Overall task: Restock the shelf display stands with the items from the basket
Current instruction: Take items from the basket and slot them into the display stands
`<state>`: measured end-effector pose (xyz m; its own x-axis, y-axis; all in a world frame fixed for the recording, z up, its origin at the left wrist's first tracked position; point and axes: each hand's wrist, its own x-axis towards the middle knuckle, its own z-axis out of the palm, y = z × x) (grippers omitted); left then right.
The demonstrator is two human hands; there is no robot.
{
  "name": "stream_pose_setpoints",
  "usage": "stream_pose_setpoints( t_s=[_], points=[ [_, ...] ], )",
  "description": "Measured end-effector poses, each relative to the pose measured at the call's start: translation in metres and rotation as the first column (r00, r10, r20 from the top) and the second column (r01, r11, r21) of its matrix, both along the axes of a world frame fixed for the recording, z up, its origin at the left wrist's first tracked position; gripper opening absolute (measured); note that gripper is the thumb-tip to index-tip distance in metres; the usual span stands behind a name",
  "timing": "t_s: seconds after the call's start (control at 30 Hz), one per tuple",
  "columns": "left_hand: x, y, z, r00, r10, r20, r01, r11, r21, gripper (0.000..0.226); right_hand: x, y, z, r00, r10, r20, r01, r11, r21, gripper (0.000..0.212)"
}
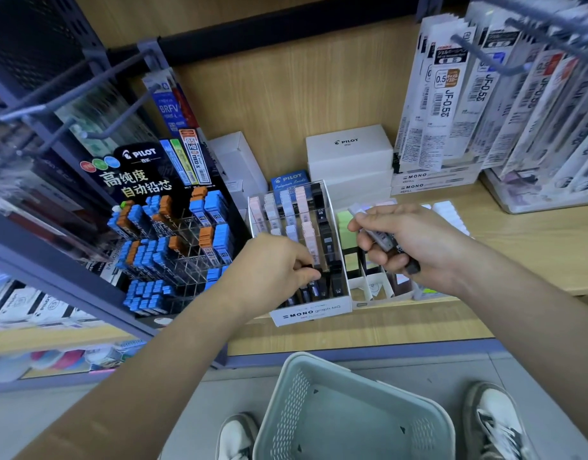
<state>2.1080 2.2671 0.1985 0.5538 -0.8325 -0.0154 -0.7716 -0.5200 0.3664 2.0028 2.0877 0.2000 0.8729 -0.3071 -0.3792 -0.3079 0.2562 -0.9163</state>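
Note:
A clear MONO graph display stand (311,313) sits on the wooden shelf, its rows holding pink, white and black lead cases. My left hand (272,270) reaches into its front part and pinches a small black lead case (311,267) between thumb and fingers. My right hand (408,240) hovers to the right of the stand, above a white divided tray (369,287), and grips a bundle of several lead cases (379,239), grey and black. A pale grey-green basket (345,416) stands on the floor below; no items show inside it.
A black Pilot stand (173,234) with blue and orange lead cases stands to the left. White Pilot boxes (349,154) sit at the back. Refill packs (485,104) hang on hooks at the right, and metal hooks (87,91) jut out upper left. My shoes (495,423) flank the basket.

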Motion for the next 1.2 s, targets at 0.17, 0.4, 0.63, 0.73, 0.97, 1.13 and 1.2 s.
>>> stream_pose_setpoints(
  t_s=[0.17, 0.4, 0.63, 0.73, 0.97, 1.13, 1.2],
  points=[
    [-0.001, 0.005, -0.002, 1.0, 0.026, 0.015, -0.026, 0.999, 0.034, 0.018, -0.002, 0.001, 0.001, 1.0, 0.007, 0.001, -0.007, 1.0, 0.002, 0.016],
    [-0.002, 0.007, -0.015, 0.999, 0.028, 0.041, -0.032, 0.996, 0.08, 0.015, -0.003, -0.001, 0.001, 1.0, 0.009, 0.005, -0.01, 1.0, 0.015, 0.016],
    [0.0, 0.008, -0.027, 0.998, -0.006, 0.069, 0.004, 1.0, 0.023, 0.016, -0.002, 0.003, 0.002, 1.0, 0.009, -0.005, -0.009, 1.0, 0.011, 0.015],
    [0.0, 0.008, -0.031, 0.994, -0.031, 0.101, 0.029, 0.999, 0.02, 0.018, -0.002, 0.004, 0.002, 1.0, 0.012, -0.012, -0.012, 1.0, 0.012, 0.015],
    [0.008, 0.011, -0.03, 0.998, -0.02, 0.062, 0.02, 1.0, -0.004, 0.013, -0.002, 0.005, 0.002, 0.999, 0.023, -0.036, -0.021, 0.999, 0.046, 0.015],
    [0.005, 0.011, -0.028, 0.998, -0.01, 0.054, 0.009, 1.0, 0.016, 0.009, -0.002, 0.009, 0.0, 0.994, 0.097, -0.056, -0.096, 0.995, 0.016, 0.018],
    [0.004, 0.009, -0.019, 0.998, 0.062, -0.003, -0.062, 0.995, -0.072, 0.005, -0.003, 0.012, -0.001, 0.987, 0.144, -0.069, -0.145, 0.989, -0.01, 0.016]
  ],
)
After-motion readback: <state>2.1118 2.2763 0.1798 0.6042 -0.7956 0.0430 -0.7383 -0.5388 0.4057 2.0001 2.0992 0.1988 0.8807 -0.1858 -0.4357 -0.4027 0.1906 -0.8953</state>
